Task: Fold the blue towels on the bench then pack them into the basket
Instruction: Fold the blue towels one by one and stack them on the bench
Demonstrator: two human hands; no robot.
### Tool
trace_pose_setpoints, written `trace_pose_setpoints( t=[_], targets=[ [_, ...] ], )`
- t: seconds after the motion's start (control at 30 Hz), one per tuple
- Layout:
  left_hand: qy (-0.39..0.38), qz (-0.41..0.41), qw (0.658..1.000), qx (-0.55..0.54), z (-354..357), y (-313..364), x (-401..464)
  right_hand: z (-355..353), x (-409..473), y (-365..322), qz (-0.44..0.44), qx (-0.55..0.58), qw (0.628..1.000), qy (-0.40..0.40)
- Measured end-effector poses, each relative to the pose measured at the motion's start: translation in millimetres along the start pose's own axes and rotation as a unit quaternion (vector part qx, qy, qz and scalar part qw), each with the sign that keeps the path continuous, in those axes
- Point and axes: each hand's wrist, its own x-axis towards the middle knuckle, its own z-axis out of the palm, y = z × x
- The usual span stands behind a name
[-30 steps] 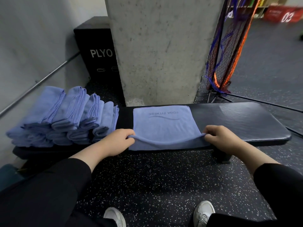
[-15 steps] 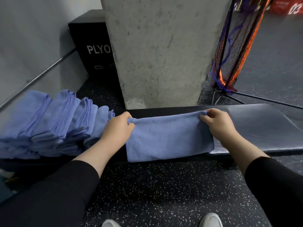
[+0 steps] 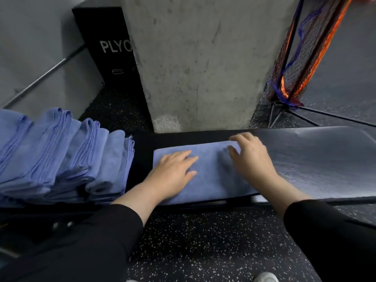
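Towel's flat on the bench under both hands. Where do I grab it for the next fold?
Probably the towel's short right end, coming from the right: it lies as a wide flat strip along the bench, with the right hand already there. Pinch both right corners while the left hand presses the other end.

Bench (image 3: 325, 159) bare rightward; towel stack (image 3: 61, 155) blocks left.

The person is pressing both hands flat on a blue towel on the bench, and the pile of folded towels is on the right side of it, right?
Not quite. Both the left hand and right hand do press flat on the blue towel on the bench, but the head view shows the pile of folded towels on the left.
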Motion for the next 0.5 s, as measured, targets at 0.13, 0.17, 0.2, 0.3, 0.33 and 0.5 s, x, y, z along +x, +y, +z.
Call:
trace_pose_setpoints(
  t=[0.13, 0.17, 0.2, 0.3, 0.33, 0.5],
  targets=[
    [-0.008, -0.005, 1.000, 0.006, 20, -4, -7, 20, -42, -30, -0.002, 0.001, 0.995, -0.097],
    [0.001, -0.010, 1.000, -0.007, 22, -4, -8, 25, -53, -35, 0.016, -0.028, 0.990, -0.139],
    [0.010, -0.015, 1.000, -0.021, 22, -4, -9, 30, -62, -38, 0.024, -0.063, 0.983, -0.171],
    [0.051, -0.035, 0.996, -0.064, 18, -5, -13, 38, -65, -32, -0.008, -0.107, 0.976, -0.189],
    [0.066, -0.037, 0.995, -0.063, 17, -7, -14, 37, -58, -27, -0.024, -0.104, 0.976, -0.191],
    [0.083, -0.031, 0.996, -0.032, 15, -16, -26, 24, -19, 13, -0.145, -0.092, 0.960, -0.219]
  ],
)
